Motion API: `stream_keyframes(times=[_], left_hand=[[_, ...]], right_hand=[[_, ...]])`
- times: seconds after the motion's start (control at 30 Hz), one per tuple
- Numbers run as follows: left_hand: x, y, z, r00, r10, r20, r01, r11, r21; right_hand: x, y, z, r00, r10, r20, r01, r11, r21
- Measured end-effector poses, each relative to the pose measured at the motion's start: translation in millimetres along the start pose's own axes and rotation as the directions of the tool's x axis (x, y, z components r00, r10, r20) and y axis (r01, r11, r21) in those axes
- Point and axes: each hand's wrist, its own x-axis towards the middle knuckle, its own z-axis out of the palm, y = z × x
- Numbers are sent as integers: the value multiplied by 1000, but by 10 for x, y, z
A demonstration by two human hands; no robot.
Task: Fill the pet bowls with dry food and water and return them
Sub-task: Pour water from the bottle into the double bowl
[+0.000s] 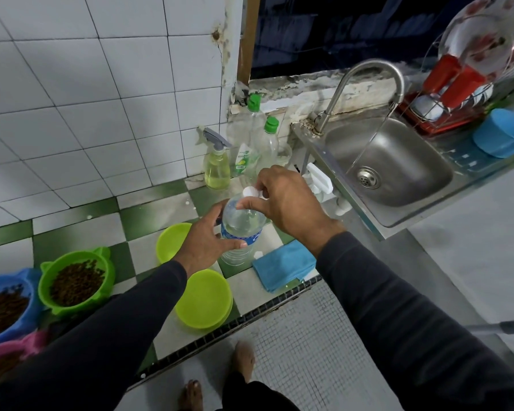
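At frame centre, our left hand (204,241) gripped a clear, blue-labelled water bottle (241,232) upright on the checkered counter (149,215), while our right hand (291,200) pinched its white cap (248,191).

Five pet bowls stand on the counter. Three hold dry food: a green bowl (77,280), a blue bowl (8,307) at the far left, and a pink bowl (5,355) nearest the left corner. Two lime bowls hold none: one (204,298) near the counter edge, one (172,241) farther back. There is one water bottle (241,232) with one white cap (249,191). By the wall stand one spray bottle (217,164) and two green-capped bottles (251,126) (269,137). There is one blue cloth (282,265), one sink (398,164) and one tap (368,84).
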Motion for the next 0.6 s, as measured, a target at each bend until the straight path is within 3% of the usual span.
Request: stream_keyframes(times=[0.1, 0.13, 0.23, 0.33, 0.53, 0.6], left_hand=[[-15, -5, -1, 1000, 9, 5, -8, 1000, -8], [-20, -5, -2, 1000, 10, 4, -10, 1000, -14], [-21, -9, 5, 1000, 11, 5, -11, 999, -31], [-20, -14, 6, 1000, 8, -1, -8, 999, -32], [-21, -24, 19, 1000, 20, 6, -20, 1000, -25], [-20, -23, 10, 1000, 22, 2, -22, 1000, -19]], right_hand=[[-45, -56, -24, 998, -11, -60, -2, 975, -223], [-61, -36, -31, 997, -27, -75, 12, 981, -194], [-97, 37, -83, 988, -153, -35, 157, 978, 140], [-81, 42, -85, 970, -243, 27, 234, 954, 186], [1, -16, -24, 1000, -23, -15, 21, 992, -124], [-7, 20, -19, 998, -64, -15, 63, 996, -58]])
